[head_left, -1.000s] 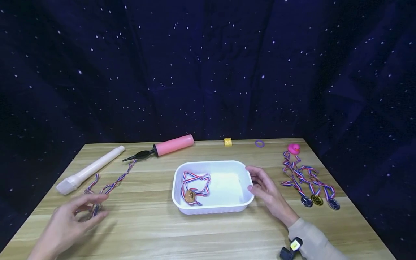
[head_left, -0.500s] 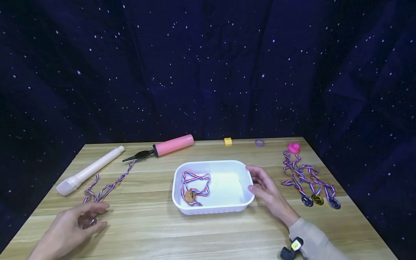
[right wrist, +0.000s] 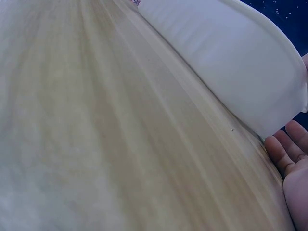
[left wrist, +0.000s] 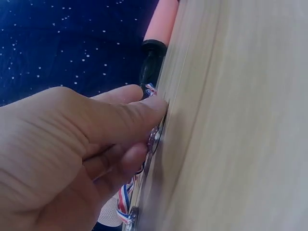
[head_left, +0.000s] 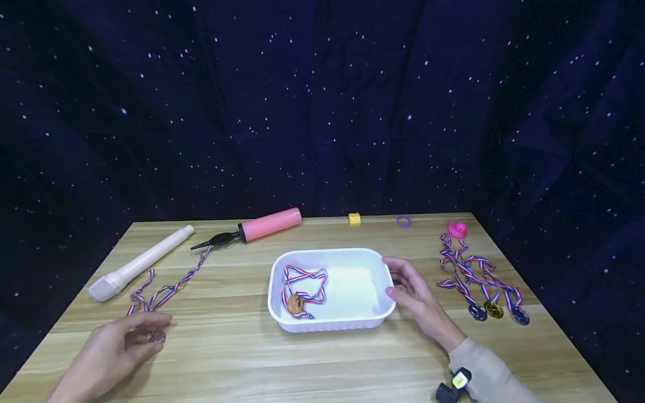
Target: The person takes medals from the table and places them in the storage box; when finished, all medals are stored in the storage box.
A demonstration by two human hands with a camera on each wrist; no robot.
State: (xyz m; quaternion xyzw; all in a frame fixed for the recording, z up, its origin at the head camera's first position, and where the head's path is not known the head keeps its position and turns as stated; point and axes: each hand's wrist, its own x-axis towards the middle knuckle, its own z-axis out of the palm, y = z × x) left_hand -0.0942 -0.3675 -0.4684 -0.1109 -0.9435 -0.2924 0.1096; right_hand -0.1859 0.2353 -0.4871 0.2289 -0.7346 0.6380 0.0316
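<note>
The left hand [head_left: 108,350] is pinching a silver medal [head_left: 157,336] left of the white plastic tray [head_left: 332,324]. The right hand [head_left: 415,296] is lying relaxed against the tray's right side. Three ribboned medals [head_left: 491,309] are lying farther right.

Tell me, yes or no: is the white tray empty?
No. In the head view one medal with its striped ribbon lies inside the white tray, toward the tray's left side.

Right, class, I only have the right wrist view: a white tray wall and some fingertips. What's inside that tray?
Observer: One bronze medal on a striped ribbon lies in the white tray.
Operator: What is the left hand doing?
Observer: The left hand pinches a silver medal down at the table.
Operator: Any other medals?
Observer: Three more medals lie beyond the right hand, ribbons tangled.
</note>
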